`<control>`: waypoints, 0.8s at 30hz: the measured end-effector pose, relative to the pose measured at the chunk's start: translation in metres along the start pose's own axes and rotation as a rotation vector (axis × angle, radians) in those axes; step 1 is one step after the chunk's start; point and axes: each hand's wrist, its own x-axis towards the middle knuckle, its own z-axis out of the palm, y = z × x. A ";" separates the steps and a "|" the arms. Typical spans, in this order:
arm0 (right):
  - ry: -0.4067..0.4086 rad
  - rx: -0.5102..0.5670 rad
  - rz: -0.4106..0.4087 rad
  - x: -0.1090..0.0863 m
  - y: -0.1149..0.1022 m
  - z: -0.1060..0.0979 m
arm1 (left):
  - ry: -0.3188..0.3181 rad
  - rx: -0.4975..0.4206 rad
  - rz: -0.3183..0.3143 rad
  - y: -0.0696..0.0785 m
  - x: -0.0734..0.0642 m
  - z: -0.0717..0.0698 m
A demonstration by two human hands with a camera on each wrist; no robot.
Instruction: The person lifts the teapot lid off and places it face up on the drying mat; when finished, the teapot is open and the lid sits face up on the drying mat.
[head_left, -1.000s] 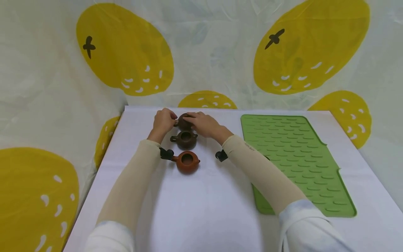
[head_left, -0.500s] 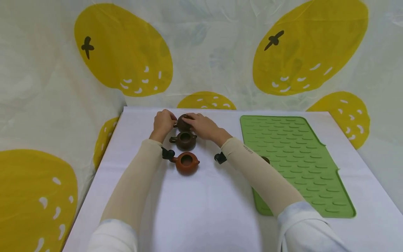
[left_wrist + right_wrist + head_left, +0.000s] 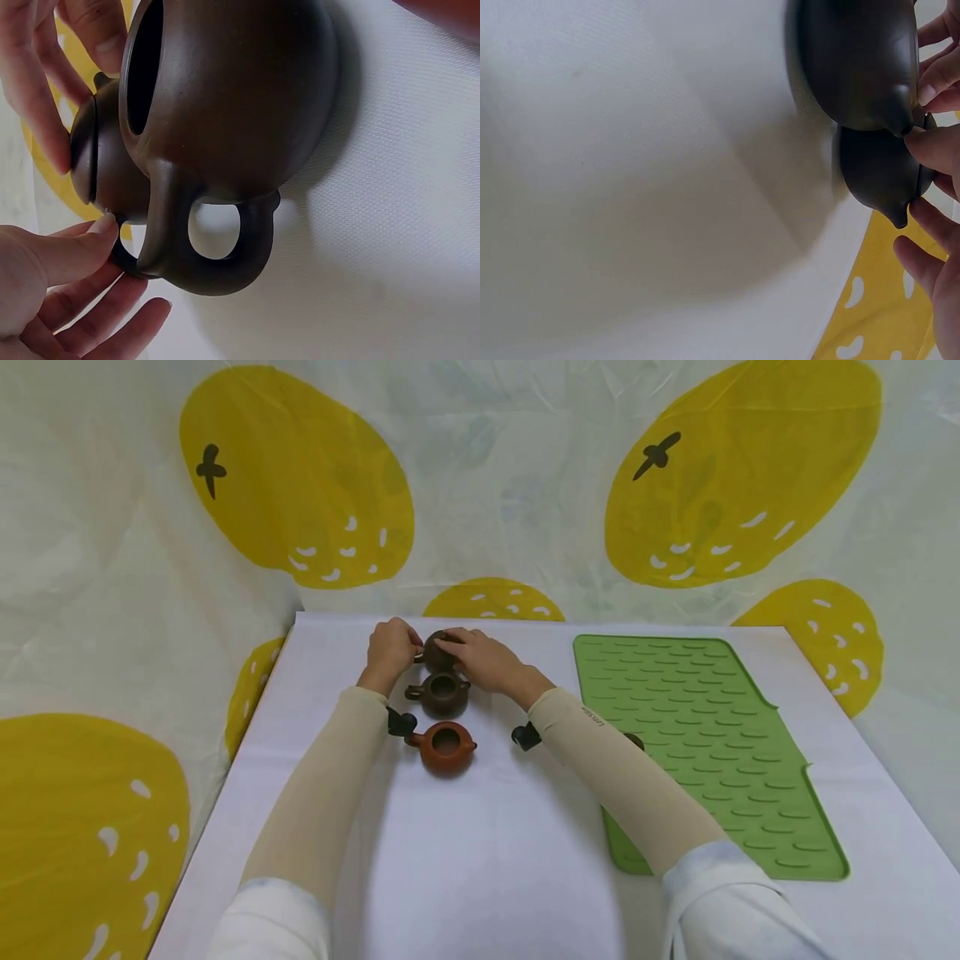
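Observation:
Three teapots stand in a column in the head view. The farthest, a dark brown teapot [image 3: 437, 656], has its lid [image 3: 84, 150] on. My left hand [image 3: 392, 647] pinches its handle [image 3: 125, 259] between thumb and fingers. Over the top lies my right hand [image 3: 483, 658], its thumb and fingers on either side of the lid. Nearer is a second dark brown teapot [image 3: 444, 700], lidless, its opening facing up. Closest to me is a reddish-orange teapot [image 3: 447, 760], also lidless. The right hand partly hides the far teapot.
A green ridged mat [image 3: 720, 760] lies on the right of the white table [image 3: 495, 860]. On it a small brown thing [image 3: 634, 740] is mostly hidden by my right forearm. A patterned curtain [image 3: 510, 485] hangs behind the table's far edge.
Hardly anything differs: both hands stay at the far teapot, and the teapots keep their places. The head view shifts very slightly.

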 end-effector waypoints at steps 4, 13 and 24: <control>0.000 0.008 -0.003 -0.001 -0.001 -0.001 | 0.000 0.001 0.001 0.000 0.000 0.000; -0.005 0.016 0.001 -0.003 -0.001 -0.005 | 0.004 0.001 0.009 0.000 0.000 0.001; 0.031 0.022 -0.006 -0.006 0.002 -0.016 | -0.007 -0.003 -0.009 0.001 0.001 -0.001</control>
